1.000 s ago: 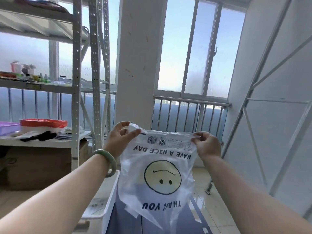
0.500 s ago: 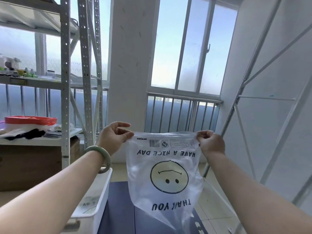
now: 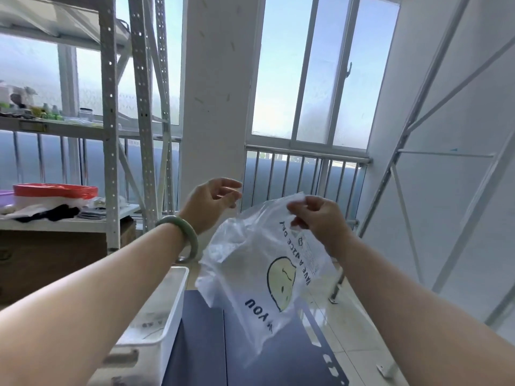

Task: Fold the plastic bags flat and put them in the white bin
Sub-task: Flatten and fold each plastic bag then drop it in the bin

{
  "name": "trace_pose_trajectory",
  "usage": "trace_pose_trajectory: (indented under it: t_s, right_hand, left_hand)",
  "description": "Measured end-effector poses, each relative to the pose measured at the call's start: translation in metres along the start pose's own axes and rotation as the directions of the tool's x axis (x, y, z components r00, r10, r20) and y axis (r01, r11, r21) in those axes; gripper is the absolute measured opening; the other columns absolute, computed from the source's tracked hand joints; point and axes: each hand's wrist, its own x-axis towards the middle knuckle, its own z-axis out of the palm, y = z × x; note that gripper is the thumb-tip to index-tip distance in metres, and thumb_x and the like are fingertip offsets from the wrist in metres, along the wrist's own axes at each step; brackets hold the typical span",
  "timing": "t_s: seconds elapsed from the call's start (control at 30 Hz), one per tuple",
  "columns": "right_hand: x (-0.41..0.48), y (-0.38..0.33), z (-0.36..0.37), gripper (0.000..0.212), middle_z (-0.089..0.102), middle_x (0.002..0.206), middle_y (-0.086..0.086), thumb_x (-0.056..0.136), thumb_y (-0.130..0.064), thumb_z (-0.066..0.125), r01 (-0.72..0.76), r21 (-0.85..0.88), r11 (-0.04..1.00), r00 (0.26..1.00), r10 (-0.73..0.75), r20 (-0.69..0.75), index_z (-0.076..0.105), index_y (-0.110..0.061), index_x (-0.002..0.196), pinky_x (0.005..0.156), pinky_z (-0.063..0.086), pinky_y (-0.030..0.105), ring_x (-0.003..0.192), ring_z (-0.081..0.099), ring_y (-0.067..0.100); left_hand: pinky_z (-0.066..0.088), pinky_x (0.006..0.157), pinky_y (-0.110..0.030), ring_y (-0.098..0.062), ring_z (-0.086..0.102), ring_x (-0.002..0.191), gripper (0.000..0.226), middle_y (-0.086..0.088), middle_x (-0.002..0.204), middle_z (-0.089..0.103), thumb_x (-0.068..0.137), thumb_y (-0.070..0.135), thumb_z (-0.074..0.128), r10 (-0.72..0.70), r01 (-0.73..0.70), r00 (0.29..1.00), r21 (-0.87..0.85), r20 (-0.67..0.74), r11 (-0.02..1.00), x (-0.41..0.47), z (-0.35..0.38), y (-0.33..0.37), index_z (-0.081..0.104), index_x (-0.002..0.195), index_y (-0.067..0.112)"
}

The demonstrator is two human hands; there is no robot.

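Head view shows our right fingers [image 3: 296, 212] pinching the top edge of the plastic bag [image 3: 245, 274], with the right hand [image 3: 317, 218] curled round it. Our left fingers [image 3: 230, 190] are loosely spread and hold nothing. The left hand [image 3: 207, 203] hangs just beside the bag, apart from it. We see the bag dangling crumpled above a dark blue surface [image 3: 250, 358], right of the white bin [image 3: 174, 316] under our left forearm.

Clear plastic bag [image 3: 250, 263] (yellow smiley, dark lettering), white bin [image 3: 167, 310], green bangle [image 3: 184, 232].
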Motion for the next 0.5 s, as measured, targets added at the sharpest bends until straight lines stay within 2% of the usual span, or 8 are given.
trace_pose_trajectory:
  t_s: [0.1,0.17,0.23,0.27,0.3,0.37,0.43,0.5]
  right_hand:
    - [0.0,0.006,-0.021,0.007,0.067,0.079,0.004,0.089,-0.015,0.062,-0.045,0.242,0.969,0.988,0.079,-0.133,0.066,-0.008,0.09,0.058,0.051,0.017,0.06,0.06,0.009]
    - [-0.001,0.011,-0.031,0.005,0.067,0.074,0.0,0.089,-0.015,0.062,-0.073,0.375,0.924,0.969,0.155,-0.193,0.065,-0.012,0.085,0.057,0.05,0.019,0.061,0.06,0.01]
    - [-0.002,0.018,-0.036,0.006,0.069,0.069,-0.003,0.087,-0.017,0.064,-0.083,0.471,0.878,0.951,0.211,-0.227,0.064,-0.015,0.081,0.055,0.05,0.019,0.061,0.061,0.01]
    - [-0.003,0.021,-0.038,0.006,0.069,0.067,-0.003,0.086,-0.017,0.064,-0.083,0.504,0.86,0.943,0.232,-0.24,0.064,-0.015,0.081,0.053,0.05,0.019,0.06,0.061,0.01]
    - [-0.003,0.023,-0.039,0.005,0.069,0.067,-0.003,0.086,-0.018,0.065,-0.08,0.531,0.844,0.936,0.247,-0.251,0.064,-0.015,0.081,0.053,0.051,0.019,0.059,0.062,0.01]
    - [-0.005,0.027,-0.039,0.005,0.069,0.066,-0.002,0.086,-0.017,0.064,-0.072,0.568,0.82,0.93,0.261,-0.259,0.064,-0.013,0.082,0.054,0.052,0.019,0.058,0.063,0.009]
    - [-0.008,0.029,-0.038,0.007,0.069,0.064,-0.003,0.087,-0.016,0.063,-0.059,0.58,0.812,0.933,0.252,-0.258,0.064,-0.013,0.081,0.054,0.052,0.018,0.057,0.063,0.009]
    - [-0.011,0.028,-0.038,0.007,0.068,0.062,-0.003,0.085,-0.016,0.064,-0.045,0.596,0.802,0.937,0.241,-0.254,0.064,-0.013,0.078,0.054,0.052,0.018,0.055,0.063,0.008]
  left_hand:
    - [0.048,0.076,-0.021,-0.009,0.06,0.085,0.015,0.0,0.101,0.063,0.096,0.014,0.049,-0.183,0.183,0.983,0.03,-0.012,0.983,-0.005,-0.023,-0.028,0.056,0.102,0.026]
    - [0.045,0.073,-0.025,-0.013,0.057,0.088,0.017,-0.004,0.106,0.059,0.099,0.022,0.044,-0.38,0.38,0.925,0.002,0.028,0.925,-0.012,-0.028,-0.043,0.053,0.114,0.02]
    - [0.046,0.071,-0.029,-0.019,0.057,0.086,0.035,-0.008,0.101,0.059,0.098,0.037,0.043,-0.559,0.568,0.823,-0.191,0.099,0.801,-0.022,-0.026,-0.049,0.048,0.125,0.015]
    - [0.049,0.071,-0.032,-0.022,0.059,0.084,0.04,-0.01,0.098,0.061,0.095,0.045,0.043,-0.595,0.612,0.788,-0.313,0.158,0.726,-0.028,-0.024,-0.049,0.048,0.125,0.018]
    - [0.051,0.071,-0.034,-0.025,0.062,0.083,0.043,-0.013,0.095,0.063,0.091,0.052,0.045,-0.592,0.627,0.773,-0.416,0.229,0.659,-0.032,-0.021,-0.047,0.048,0.121,0.022]
    - [0.056,0.066,-0.032,-0.025,0.065,0.078,0.048,-0.015,0.092,0.065,0.08,0.057,0.051,-0.516,0.619,0.783,-0.516,0.348,0.592,-0.037,-0.015,-0.04,0.048,0.117,0.027]
    - [0.056,0.06,-0.028,-0.021,0.066,0.073,0.05,-0.013,0.094,0.066,0.076,0.048,0.061,-0.454,0.587,0.81,-0.524,0.371,0.617,-0.034,-0.007,-0.032,0.046,0.119,0.027]
    - [0.056,0.056,-0.025,-0.017,0.065,0.069,0.044,-0.01,0.093,0.068,0.078,0.028,0.069,-0.483,0.569,0.821,-0.515,0.305,0.641,-0.027,0.0,-0.03,0.046,0.116,0.027]
